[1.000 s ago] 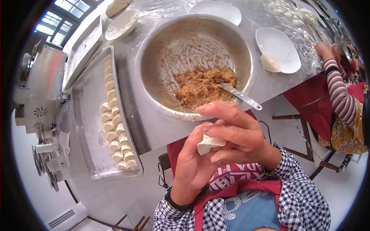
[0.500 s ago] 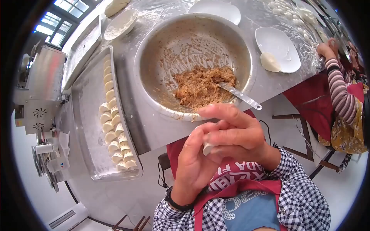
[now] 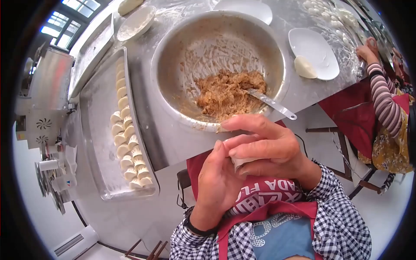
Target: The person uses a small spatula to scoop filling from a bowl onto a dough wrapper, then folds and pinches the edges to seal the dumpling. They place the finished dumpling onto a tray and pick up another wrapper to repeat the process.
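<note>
A pale dumpling (image 3: 242,162) shows in part between my two hands, in front of my apron. My left hand (image 3: 215,184) cups it from the left, with thumb and fingertips against its edge. From the right, my right hand (image 3: 273,149) bends its fingers over the dough and pinches it. Most of the dumpling is hidden by the fingers. Just beyond my hands is a large metal bowl (image 3: 171,93) holding brown minced filling (image 3: 229,95). A metal spatula (image 3: 275,105) rests in the filling, its handle over the rim.
At the left, a metal tray (image 3: 97,130) holds rows of pleated dumplings (image 3: 125,138). A white plate (image 3: 318,50) with a dough wrapper (image 3: 305,67) lies right of the bowl. A co-worker's hand (image 3: 367,53) is at the far right, near small dough pieces (image 3: 323,15).
The fingers of my hands have shifted around the dumpling, and more of its pale dough now shows. The view has tilted slightly. Bowl, spatula and tray stay in place.
</note>
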The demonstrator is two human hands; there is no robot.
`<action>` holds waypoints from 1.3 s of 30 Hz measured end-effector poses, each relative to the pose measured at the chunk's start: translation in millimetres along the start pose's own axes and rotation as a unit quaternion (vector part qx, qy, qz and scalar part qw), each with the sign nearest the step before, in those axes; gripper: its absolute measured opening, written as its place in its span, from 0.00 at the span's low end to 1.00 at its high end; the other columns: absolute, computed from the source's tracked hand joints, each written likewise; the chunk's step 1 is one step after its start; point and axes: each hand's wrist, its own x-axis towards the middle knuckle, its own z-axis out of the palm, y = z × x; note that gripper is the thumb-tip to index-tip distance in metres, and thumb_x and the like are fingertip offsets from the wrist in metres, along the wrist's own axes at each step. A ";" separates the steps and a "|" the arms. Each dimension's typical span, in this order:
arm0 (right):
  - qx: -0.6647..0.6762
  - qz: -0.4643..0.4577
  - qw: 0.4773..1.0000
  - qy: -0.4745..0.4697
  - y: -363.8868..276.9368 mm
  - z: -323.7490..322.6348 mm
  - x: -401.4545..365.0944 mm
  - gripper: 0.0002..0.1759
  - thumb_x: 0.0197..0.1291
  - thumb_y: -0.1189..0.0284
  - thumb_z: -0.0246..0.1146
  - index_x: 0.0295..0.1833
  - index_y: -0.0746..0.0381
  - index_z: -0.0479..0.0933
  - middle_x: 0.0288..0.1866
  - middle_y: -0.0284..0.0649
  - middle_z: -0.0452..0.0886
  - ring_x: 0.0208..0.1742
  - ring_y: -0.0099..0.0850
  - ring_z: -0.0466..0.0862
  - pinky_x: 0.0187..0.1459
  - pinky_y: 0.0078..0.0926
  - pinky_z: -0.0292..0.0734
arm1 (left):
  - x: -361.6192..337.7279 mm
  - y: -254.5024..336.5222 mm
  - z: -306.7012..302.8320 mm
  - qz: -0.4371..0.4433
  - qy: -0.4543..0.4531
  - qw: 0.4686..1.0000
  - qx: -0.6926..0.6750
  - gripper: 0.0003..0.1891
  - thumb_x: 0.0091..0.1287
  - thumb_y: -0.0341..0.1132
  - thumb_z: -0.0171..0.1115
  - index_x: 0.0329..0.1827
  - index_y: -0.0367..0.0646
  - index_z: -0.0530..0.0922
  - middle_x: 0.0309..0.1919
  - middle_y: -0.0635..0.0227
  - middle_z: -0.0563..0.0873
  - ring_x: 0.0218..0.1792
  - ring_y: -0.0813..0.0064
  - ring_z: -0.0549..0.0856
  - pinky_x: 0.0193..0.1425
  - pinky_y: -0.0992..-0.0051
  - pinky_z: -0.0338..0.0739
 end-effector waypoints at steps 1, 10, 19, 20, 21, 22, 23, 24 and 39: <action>0.009 -0.017 1.000 0.010 1.9 2.7 0.3 0.08 0.38 0.79 0.69 0.28 0.62 0.79 0.54 0.47 0.74 0.51 0.38 0.77 0.44 0.30 0.77 | -0.3 -0.1 0.4 -0.001 0.001 1.000 0.000 0.27 0.73 0.47 0.32 0.57 0.30 0.67 0.52 0.56 0.76 0.51 0.69 0.76 0.56 0.71 0.70; -0.059 -0.043 0.996 -0.050 -1.1 -10.0 3.1 0.08 0.33 0.76 0.69 0.23 0.62 0.76 0.53 0.44 0.75 0.53 0.41 0.76 0.50 0.35 0.73 | -0.8 2.1 5.7 -0.042 0.006 0.998 0.052 0.29 0.73 0.49 0.32 0.58 0.29 0.66 0.53 0.57 0.75 0.52 0.70 0.75 0.57 0.72 0.69; -0.102 -0.055 0.988 -0.103 -11.0 -16.7 7.2 0.07 0.35 0.76 0.68 0.22 0.62 0.76 0.52 0.43 0.75 0.53 0.40 0.76 0.51 0.35 0.72 | -0.4 4.0 5.4 -0.048 -0.028 0.995 0.088 0.28 0.73 0.48 0.35 0.58 0.29 0.65 0.53 0.58 0.73 0.53 0.70 0.74 0.57 0.69 0.69; -0.089 -0.039 0.991 -0.096 -11.0 -15.6 6.0 0.06 0.35 0.76 0.68 0.22 0.61 0.76 0.53 0.42 0.75 0.52 0.40 0.76 0.51 0.34 0.72 | -0.2 4.4 5.6 -0.049 -0.037 0.992 0.114 0.27 0.72 0.48 0.35 0.59 0.29 0.64 0.54 0.58 0.73 0.54 0.70 0.74 0.58 0.69 0.69; -0.089 -0.040 0.991 -0.096 -9.5 -16.9 5.5 0.06 0.35 0.76 0.68 0.22 0.61 0.76 0.53 0.42 0.75 0.52 0.40 0.76 0.51 0.34 0.72 | -0.1 4.6 6.0 -0.050 -0.047 0.988 0.140 0.27 0.72 0.48 0.35 0.60 0.30 0.64 0.54 0.58 0.73 0.54 0.70 0.73 0.59 0.68 0.69; -0.098 -0.051 0.988 -0.108 -7.3 -19.3 5.3 0.06 0.35 0.76 0.68 0.23 0.61 0.77 0.52 0.42 0.76 0.52 0.39 0.76 0.51 0.34 0.72 | -0.4 4.2 7.2 -0.050 -0.047 0.988 0.140 0.27 0.72 0.48 0.35 0.60 0.30 0.64 0.54 0.58 0.73 0.54 0.70 0.73 0.59 0.68 0.69; -0.108 -0.062 0.985 -0.121 -6.0 -20.9 5.1 0.07 0.35 0.77 0.68 0.23 0.61 0.77 0.52 0.41 0.76 0.52 0.38 0.76 0.51 0.33 0.72 | -0.7 3.6 9.1 -0.051 -0.029 0.988 0.140 0.28 0.72 0.48 0.36 0.60 0.30 0.63 0.55 0.58 0.72 0.55 0.70 0.73 0.59 0.67 0.68; -0.108 -0.063 0.985 -0.120 -6.1 -21.5 4.5 0.07 0.35 0.77 0.68 0.23 0.61 0.77 0.52 0.41 0.76 0.52 0.38 0.76 0.51 0.33 0.72 | -0.6 3.0 10.4 -0.053 -0.012 0.989 0.139 0.28 0.72 0.48 0.36 0.61 0.30 0.62 0.55 0.58 0.71 0.55 0.69 0.73 0.59 0.66 0.68; 0.000 0.028 0.997 -0.070 -5.0 -17.4 -1.2 0.10 0.34 0.77 0.68 0.28 0.62 0.77 0.45 0.39 0.79 0.49 0.36 0.78 0.49 0.31 0.73 | -3.1 0.3 10.0 -0.053 -0.035 0.987 0.151 0.27 0.72 0.49 0.35 0.63 0.34 0.61 0.57 0.56 0.71 0.56 0.61 0.75 0.59 0.61 0.71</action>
